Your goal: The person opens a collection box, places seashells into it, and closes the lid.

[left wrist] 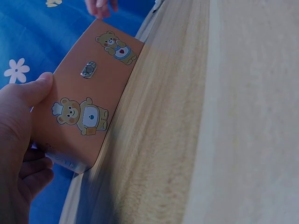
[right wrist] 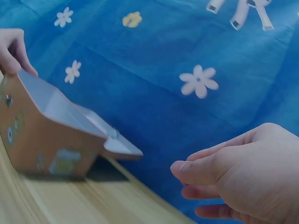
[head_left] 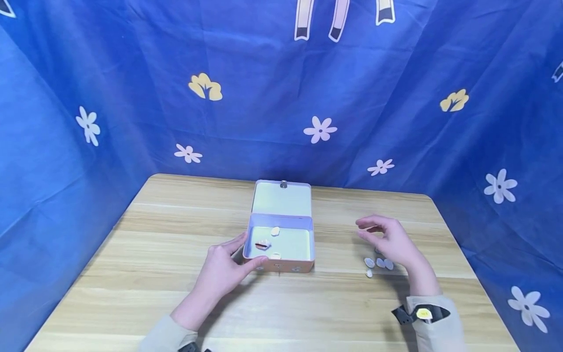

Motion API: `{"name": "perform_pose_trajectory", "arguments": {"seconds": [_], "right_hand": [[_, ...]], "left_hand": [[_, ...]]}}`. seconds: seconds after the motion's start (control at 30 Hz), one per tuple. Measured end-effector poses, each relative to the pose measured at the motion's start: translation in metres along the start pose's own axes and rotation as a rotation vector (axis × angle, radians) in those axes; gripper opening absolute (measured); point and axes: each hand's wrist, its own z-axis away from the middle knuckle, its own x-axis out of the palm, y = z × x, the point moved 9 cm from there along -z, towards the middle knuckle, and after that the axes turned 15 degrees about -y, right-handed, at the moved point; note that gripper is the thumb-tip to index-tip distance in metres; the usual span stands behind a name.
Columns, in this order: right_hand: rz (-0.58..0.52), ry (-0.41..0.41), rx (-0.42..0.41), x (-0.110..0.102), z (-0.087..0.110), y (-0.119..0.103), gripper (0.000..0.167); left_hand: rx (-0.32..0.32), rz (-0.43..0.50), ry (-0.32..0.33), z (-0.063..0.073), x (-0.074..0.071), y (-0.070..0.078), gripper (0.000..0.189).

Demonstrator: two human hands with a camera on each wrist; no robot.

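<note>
An orange tin box [head_left: 281, 265] with bear pictures stands on the table, its hinged lid [head_left: 282, 198] thrown back. My left hand [head_left: 223, 266] grips its front left corner, thumb on the front edge and fingers against the side. Inside lie a brown-striped shell [head_left: 263, 244], a pale shell [head_left: 275, 231] and another small pale piece [head_left: 275, 255] by the front wall. To the right, my right hand [head_left: 389, 239] is raised over several small whitish shells [head_left: 369, 262]. Its fingers are loosely bent, thumb and forefinger apart, and I see nothing between them.
The wood-grain table [head_left: 176, 220] has a blue patterned cloth [head_left: 255, 98] hanging behind it and along both sides. A metal clasp [left wrist: 88, 69] sits on the box's front face. The raised lid lies towards the table's back edge.
</note>
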Motion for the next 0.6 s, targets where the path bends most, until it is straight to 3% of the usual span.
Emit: {"name": "perform_pose_trajectory", "arguments": {"seconds": [0.33, 0.6], "right_hand": [[0.027, 0.002, 0.157, -0.01, 0.03, 0.048, 0.027], [0.08, 0.015, 0.207, -0.006, 0.045, 0.08, 0.028]], "left_hand": [[-0.015, 0.007, -0.009, 0.0, 0.001, -0.003, 0.092], [0.019, -0.014, 0.019, 0.0, -0.001, 0.003, 0.09]]}}
